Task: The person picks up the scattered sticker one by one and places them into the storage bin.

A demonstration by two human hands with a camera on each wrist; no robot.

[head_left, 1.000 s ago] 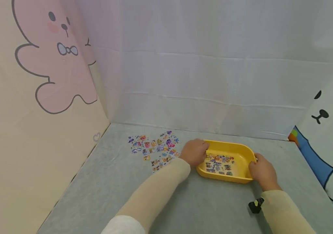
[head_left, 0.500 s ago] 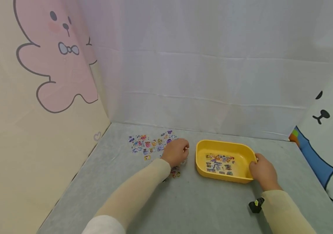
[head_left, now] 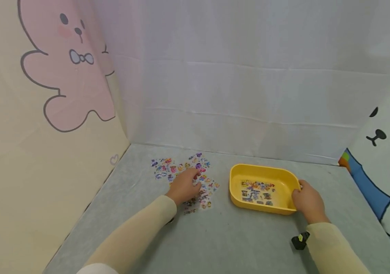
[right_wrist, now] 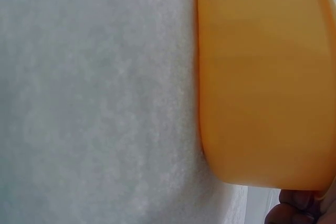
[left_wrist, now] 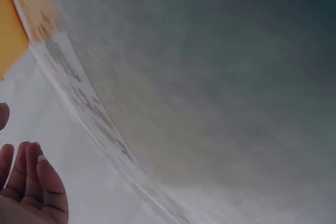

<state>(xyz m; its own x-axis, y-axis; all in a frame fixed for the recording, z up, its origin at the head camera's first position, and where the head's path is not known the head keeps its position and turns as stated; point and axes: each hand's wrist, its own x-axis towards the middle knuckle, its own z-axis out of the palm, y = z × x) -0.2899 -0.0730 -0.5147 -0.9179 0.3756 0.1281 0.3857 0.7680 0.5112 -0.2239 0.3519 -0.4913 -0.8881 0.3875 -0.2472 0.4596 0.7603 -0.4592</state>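
Observation:
My left hand [head_left: 184, 187] is over the clear sticker sheets [head_left: 210, 187] with small colourful cartoon figures that lie on the table at centre left. Its thumb and fingers are apart, and I see nothing between them; the left wrist view shows the same loosely bent fingers [left_wrist: 52, 190] beside a sheet's edge [left_wrist: 89, 106]. It partly covers the sheets in the head view. My right hand [head_left: 309, 201] grips the right end of a shallow yellow tray [head_left: 284, 179], thumb over the rim. More stickers [head_left: 258, 191] lie inside the tray. The tray's outer wall [right_wrist: 268, 87] fills much of the right wrist view.
A grey cloth-covered table [head_left: 236, 243] lies under everything, with a white curtain [head_left: 243, 95] along its back edge. A cream cloth with a pink bear [head_left: 75, 83] hangs at left. A small black device [head_left: 300, 241] is at my right wrist.
My left hand has let go of the tray's left rim and moved left over the sticker sheets, its fingers spreading. The right hand and the tray stay in place.

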